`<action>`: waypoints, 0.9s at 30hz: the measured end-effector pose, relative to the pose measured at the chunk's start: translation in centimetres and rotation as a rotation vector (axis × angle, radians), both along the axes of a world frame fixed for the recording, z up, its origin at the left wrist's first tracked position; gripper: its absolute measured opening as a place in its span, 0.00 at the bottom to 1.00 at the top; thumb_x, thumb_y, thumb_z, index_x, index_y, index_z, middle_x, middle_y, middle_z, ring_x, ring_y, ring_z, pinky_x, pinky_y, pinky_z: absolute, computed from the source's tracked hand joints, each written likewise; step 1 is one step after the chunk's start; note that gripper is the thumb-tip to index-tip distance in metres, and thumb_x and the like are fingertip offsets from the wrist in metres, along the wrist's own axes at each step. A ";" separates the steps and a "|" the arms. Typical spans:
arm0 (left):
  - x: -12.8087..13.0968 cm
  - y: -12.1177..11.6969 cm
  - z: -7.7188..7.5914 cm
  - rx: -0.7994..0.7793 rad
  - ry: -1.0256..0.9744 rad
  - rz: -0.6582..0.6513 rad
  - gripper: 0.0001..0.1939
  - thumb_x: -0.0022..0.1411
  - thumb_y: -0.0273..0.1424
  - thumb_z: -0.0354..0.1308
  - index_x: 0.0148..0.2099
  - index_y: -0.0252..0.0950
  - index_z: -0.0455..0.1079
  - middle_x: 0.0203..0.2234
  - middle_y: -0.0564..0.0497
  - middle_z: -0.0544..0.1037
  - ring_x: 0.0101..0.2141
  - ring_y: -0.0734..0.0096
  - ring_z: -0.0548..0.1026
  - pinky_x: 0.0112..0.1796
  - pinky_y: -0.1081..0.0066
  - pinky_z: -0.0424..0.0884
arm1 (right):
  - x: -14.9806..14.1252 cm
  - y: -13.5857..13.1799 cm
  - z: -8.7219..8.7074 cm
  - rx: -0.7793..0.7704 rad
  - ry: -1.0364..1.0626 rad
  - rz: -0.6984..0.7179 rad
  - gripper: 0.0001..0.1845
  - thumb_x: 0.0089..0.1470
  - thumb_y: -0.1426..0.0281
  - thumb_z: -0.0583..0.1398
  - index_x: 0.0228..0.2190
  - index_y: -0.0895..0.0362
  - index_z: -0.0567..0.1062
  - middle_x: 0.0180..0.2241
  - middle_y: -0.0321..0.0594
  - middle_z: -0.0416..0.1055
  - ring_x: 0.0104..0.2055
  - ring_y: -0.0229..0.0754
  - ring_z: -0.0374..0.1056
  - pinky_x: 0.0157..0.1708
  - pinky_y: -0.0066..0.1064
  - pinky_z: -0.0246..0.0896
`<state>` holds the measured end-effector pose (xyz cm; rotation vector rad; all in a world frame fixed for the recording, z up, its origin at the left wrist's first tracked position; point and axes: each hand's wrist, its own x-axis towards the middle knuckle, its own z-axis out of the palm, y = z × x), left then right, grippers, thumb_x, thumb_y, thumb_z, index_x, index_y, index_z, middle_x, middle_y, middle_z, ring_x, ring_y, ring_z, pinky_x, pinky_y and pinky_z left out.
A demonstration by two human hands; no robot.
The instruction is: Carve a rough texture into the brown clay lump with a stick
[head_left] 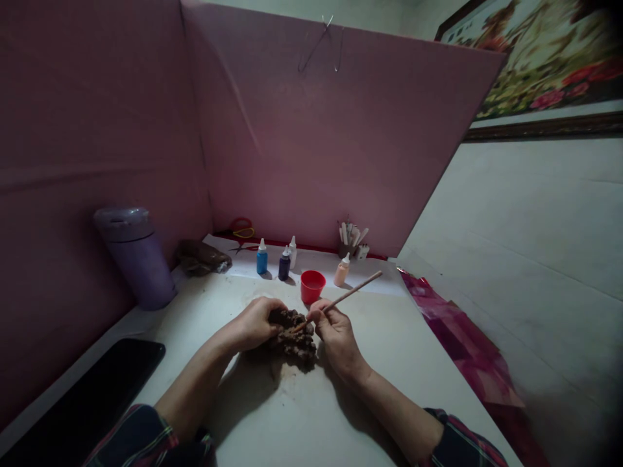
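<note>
A lumpy brown clay piece rests on the white tabletop. My left hand is closed around its left side, thumb in front and fingers behind. In my right hand is a thin wooden stick, pinched between thumb and fingers. Its lower tip touches the top of the clay piece, and the other end points up to the right. Just behind both hands stands a small red cup; I cannot make out what is in it.
Blue, dark and peach bottles stand behind the hands, near a holder of tools. Scissors and a brown bag lie back left. A purple tumbler and a black phone-like slab are at left.
</note>
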<state>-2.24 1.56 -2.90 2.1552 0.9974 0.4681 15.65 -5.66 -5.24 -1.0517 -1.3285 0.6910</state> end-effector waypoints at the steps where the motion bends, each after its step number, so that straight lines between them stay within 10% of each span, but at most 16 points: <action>1: 0.0 0.0 0.0 -0.004 -0.001 0.003 0.17 0.44 0.24 0.52 0.37 0.30 0.75 0.28 0.50 0.78 0.31 0.67 0.72 0.32 0.73 0.65 | 0.1 0.3 -0.3 -0.037 0.046 0.005 0.15 0.58 0.59 0.58 0.25 0.57 0.70 0.22 0.33 0.61 0.22 0.34 0.56 0.20 0.25 0.52; 11: 0.2 -0.2 0.1 -0.037 -0.029 0.047 0.16 0.43 0.21 0.53 0.36 0.31 0.76 0.28 0.50 0.79 0.32 0.67 0.73 0.33 0.74 0.66 | 0.9 1.6 -0.7 -0.340 0.357 0.130 0.24 0.47 0.49 0.63 0.26 0.57 0.68 0.16 0.26 0.56 0.14 0.29 0.49 0.12 0.21 0.39; 20: 0.3 -0.3 0.1 -0.086 -0.036 0.067 0.16 0.43 0.23 0.54 0.37 0.30 0.75 0.29 0.50 0.79 0.32 0.66 0.74 0.32 0.73 0.66 | 0.7 -1.4 -0.4 0.128 -0.205 0.070 0.12 0.61 0.64 0.56 0.29 0.57 0.74 0.26 0.37 0.68 0.29 0.39 0.64 0.31 0.31 0.59; 27: 0.2 -0.2 0.0 -0.063 -0.032 0.043 0.19 0.43 0.22 0.53 0.39 0.30 0.76 0.31 0.48 0.80 0.33 0.65 0.75 0.34 0.72 0.66 | 0.9 -1.9 0.7 0.323 0.057 -0.123 0.14 0.63 0.65 0.53 0.28 0.55 0.72 0.25 0.36 0.64 0.25 0.37 0.58 0.24 0.29 0.53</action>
